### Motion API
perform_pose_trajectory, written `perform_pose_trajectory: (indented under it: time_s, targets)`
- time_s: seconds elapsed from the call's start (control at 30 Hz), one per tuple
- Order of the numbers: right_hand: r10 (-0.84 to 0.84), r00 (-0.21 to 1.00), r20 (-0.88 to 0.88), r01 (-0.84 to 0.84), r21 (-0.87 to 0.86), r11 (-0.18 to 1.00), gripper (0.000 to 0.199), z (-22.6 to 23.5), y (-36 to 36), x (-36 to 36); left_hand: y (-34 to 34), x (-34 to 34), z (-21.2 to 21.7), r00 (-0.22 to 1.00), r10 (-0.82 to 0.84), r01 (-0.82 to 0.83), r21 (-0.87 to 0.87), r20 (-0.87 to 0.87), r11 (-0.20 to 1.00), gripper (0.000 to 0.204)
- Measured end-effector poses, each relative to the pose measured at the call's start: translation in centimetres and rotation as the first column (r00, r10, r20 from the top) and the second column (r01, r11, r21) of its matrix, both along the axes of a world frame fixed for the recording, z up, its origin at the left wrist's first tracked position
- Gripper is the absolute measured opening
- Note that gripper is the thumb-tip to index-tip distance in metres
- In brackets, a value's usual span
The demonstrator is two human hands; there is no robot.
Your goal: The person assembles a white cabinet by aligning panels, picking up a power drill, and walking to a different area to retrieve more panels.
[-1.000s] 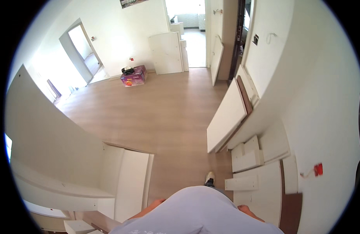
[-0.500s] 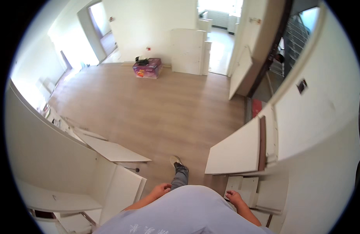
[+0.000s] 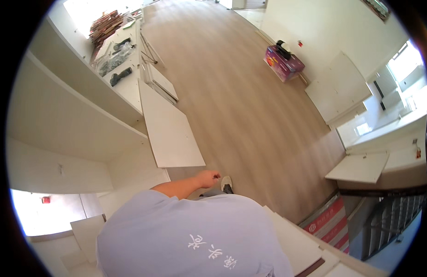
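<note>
My left hand [image 3: 209, 178] reaches out from the torso, just above the floor near my shoe [image 3: 227, 183]. Its fingers are curled in loosely, and nothing shows in them. A white panel [image 3: 172, 131] leans out from the cabinet side, a short way beyond this hand and not touching it. My right hand is out of view. A white cabinet carcass [image 3: 75, 115] with curved-looking shelves stands to my left. Two black power tools [image 3: 121, 76] lie on a white surface [image 3: 125, 92] farther off on the left, beside a crumpled clear plastic bag [image 3: 115, 61].
A purple box [image 3: 284, 64] with dark things on top stands by the right wall. Another white panel [image 3: 340, 87] leans there. Stacked boards [image 3: 106, 27] lie at the far left. A red and white package [image 3: 326, 221] lies by the doorway, near a stair railing [image 3: 393, 221].
My view has swung to the left, so the power tools and board stack show now. The right hand has gone out of view. The left arm is stretched farther forward.
</note>
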State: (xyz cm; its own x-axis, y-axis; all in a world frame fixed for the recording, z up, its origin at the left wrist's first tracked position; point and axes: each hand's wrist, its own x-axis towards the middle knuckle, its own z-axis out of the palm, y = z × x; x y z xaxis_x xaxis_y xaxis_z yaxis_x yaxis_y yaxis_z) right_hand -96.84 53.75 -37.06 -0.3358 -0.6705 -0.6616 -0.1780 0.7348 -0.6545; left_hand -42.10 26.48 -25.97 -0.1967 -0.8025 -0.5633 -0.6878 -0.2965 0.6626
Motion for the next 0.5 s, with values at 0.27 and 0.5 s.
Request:
perform_pose_trajectory:
  time_s: [0.27, 0.5]
  targets:
    - [0.178, 0.984, 0.01, -0.178, 0.098, 0.979, 0.036, 3.7, -26.8, 1.8, -7.0, 9.4, 2.0, 0.838, 0.534, -0.502, -0.228, 0.112, 0.835, 0.032]
    - [0.466, 0.884, 0.045, -0.467, 0.147, 0.872, 0.035, 3.0, -49.1, 4.5, -7.1, 16.3, 3.4, 0.216, 0.875, -0.583, -0.662, 0.433, 0.472, 0.057]
